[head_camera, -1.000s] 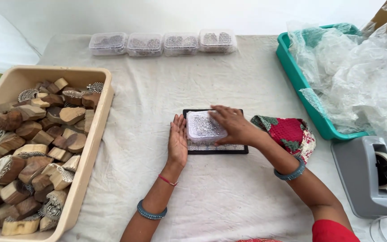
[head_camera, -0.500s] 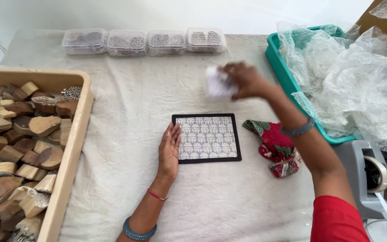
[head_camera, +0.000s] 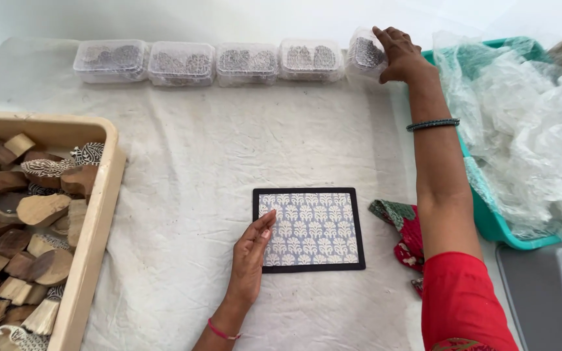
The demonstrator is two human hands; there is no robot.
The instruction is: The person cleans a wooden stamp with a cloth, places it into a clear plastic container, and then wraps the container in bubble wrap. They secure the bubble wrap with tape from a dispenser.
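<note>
Clear plastic lidded box (head_camera: 364, 55), clamped tilted in the right hand (head_camera: 401, 55) at upper right of frame, may tip against its row neighbour (head_camera: 310, 60); left hand (head_camera: 252, 257), fingers together, rests flat on the black-framed patterned pad (head_camera: 310, 231).

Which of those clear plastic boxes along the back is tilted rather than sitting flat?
The rightmost clear box, the one under the right hand. It leans at an angle, while the other four boxes sit flat in a row.
</note>
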